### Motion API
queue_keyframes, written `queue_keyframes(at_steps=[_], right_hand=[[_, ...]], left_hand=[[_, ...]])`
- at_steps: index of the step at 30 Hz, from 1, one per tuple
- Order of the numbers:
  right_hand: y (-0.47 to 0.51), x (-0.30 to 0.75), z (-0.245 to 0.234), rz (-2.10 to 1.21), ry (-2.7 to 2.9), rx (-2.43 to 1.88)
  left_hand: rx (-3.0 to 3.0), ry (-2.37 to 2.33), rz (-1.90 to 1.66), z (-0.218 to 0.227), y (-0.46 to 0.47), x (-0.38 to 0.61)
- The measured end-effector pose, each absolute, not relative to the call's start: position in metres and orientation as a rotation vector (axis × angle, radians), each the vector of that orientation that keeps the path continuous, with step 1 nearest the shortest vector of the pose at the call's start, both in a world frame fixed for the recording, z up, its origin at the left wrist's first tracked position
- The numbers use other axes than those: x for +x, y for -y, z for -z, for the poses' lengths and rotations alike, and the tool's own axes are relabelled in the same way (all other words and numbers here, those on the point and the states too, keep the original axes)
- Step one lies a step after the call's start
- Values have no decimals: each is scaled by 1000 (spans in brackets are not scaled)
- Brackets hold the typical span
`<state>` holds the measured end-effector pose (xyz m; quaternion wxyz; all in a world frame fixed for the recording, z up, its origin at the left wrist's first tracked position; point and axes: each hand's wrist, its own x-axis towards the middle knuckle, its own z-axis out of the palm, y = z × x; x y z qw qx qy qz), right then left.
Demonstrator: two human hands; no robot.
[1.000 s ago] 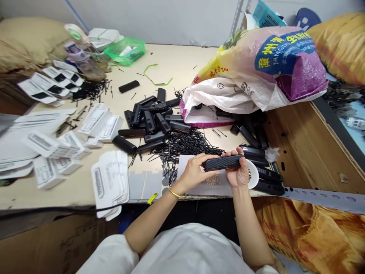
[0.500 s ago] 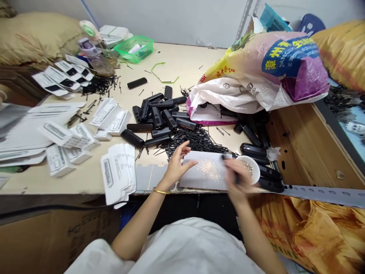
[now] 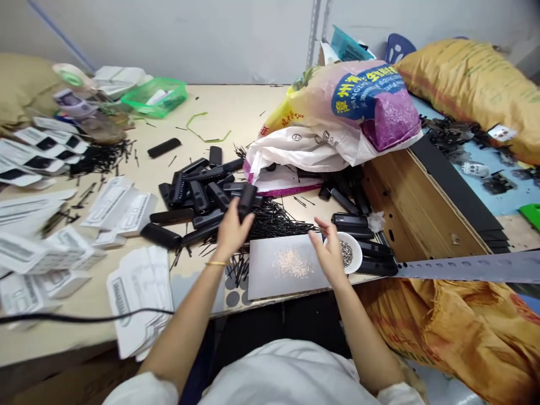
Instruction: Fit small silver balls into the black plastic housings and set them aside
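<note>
While left hand [image 3: 230, 228] grips black case [image 3: 247, 201], right hand [image 3: 331, 253] beside white bowl [image 3: 360, 257].

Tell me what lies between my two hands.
Head view: between left hand, gripping a black case, and right hand: a grey sheet bearing pale bits, plus loose black pins.

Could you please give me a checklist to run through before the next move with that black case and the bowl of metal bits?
1. Left hand grips one black case at the pile: ok.
2. Right hand open and free at the white bowl: ok.
3. Bowl upright, metal bits inside: ok.
4. Pale bits heaped on the grey card: ok.
5. Which way the case faces in the grip: cannot tell.
</note>
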<state>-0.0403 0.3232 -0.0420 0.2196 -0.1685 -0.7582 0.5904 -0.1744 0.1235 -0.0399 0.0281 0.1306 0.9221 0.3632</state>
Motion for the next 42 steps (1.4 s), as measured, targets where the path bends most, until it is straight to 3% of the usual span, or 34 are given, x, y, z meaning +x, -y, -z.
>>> queue_keyframes(at_steps=[3,6,11,15,19,22,24,27,30,36,42], right_hand=[[-361,-13,54,-1416,2146,-524],[-382,4,69,-1183,2252,-548],[-387,14,93,-809,2534,-410],[-388,13,106,-611,2753,-424],[-385,3,105,-577,2825,-491],[-383,6,93,-625,2663,-396],[-384,21,84,-666,2457,-395],[-394,61,80,-667,2263,-754],[-410,94,90,-726,2415,-1029],[-440,87,103,-438,2729,-1129],[-472,42,99,-606,2732,-996]], left_hand=[[254,-3322,-587,40,-113,-212],[724,-3303,-190,57,-117,-234],[873,-3171,-81,85,-113,-266],[721,-3150,1,74,-93,-296],[501,-3231,-142,45,-115,-298],[877,-3188,-435,35,-182,-266],[1333,-2870,-470,38,-242,-233],[1805,-2306,-480,50,-328,-186],[1820,-2010,-514,61,-378,-159],[1549,-2177,-669,59,-329,-148],[1256,-2189,-909,75,-267,-119]])
